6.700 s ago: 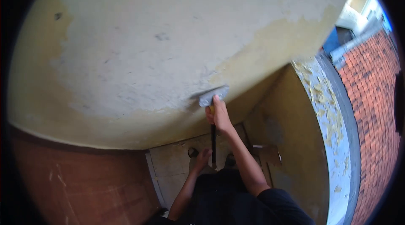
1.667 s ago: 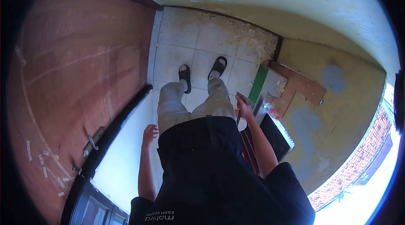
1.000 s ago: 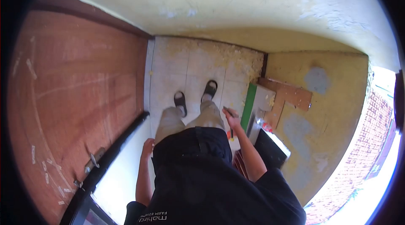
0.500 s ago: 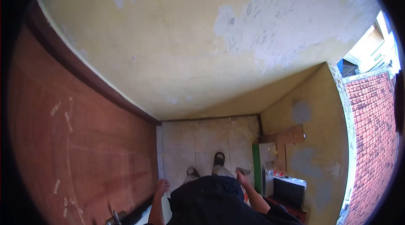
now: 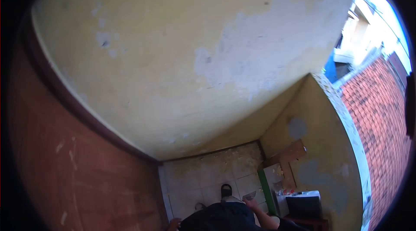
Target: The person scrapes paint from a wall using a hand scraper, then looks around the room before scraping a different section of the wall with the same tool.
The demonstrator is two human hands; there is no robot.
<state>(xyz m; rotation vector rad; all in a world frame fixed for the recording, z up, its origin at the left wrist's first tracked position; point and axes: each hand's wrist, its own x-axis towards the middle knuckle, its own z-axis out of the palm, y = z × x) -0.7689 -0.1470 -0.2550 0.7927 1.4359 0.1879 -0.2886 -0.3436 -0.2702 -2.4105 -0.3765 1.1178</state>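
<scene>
My right hand (image 5: 250,203) is closed round a putty knife (image 5: 249,196) with a grey, flat blade. It is held low in front of my body, above the tiled floor. My left hand (image 5: 174,223) hangs at the bottom edge near the brown panel, its fingers loosely apart and nothing visible in them. Ahead stands a yellowish wall (image 5: 143,66) with a large whitish patch (image 5: 260,49) and a few smaller pale spots. Part of the left hand is cut off by the frame edge.
A reddish-brown panel (image 5: 117,183) rises on my left. At right, a low wall (image 5: 333,153) with grey patches borders a tiled roof (image 5: 372,101). A green-edged board (image 5: 266,192) and a black box-like object (image 5: 304,207) stand beside it. Crumbs lie on the floor (image 5: 216,168).
My view has tilted up and turned to the right, so the hands and floor appear lower in the picture. The putty knife remains in my right hand.
</scene>
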